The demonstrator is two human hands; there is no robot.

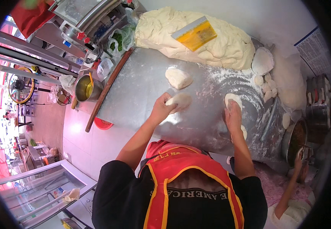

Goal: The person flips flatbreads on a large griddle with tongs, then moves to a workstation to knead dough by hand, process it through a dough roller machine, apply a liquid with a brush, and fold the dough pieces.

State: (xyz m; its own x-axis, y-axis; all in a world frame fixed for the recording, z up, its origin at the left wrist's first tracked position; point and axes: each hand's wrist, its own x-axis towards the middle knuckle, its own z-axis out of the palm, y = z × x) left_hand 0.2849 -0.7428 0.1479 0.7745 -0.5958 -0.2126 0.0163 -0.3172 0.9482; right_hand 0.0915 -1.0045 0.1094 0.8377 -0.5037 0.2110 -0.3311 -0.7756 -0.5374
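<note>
Rolling dough portions: left hand (161,110) cups one dough piece (179,100), right hand (233,116) presses flat another piece (232,100); next seems shaping round

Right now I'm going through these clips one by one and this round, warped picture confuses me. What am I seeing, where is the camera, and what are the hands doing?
There is no machine here. A person wears a wide fisheye camera on the head, looking down, so the picture is round and straight edges bend.

The work surface is a floured metal table. The left hand presses on a dough piece. The right hand lies on a second dough piece. A third lump sits farther back, apart from both hands.

At the far end lies a big dough mass with a yellow scraper on top. Small dough balls gather at the right edge. Another person's hand reaches toward a pot at lower right.
</note>
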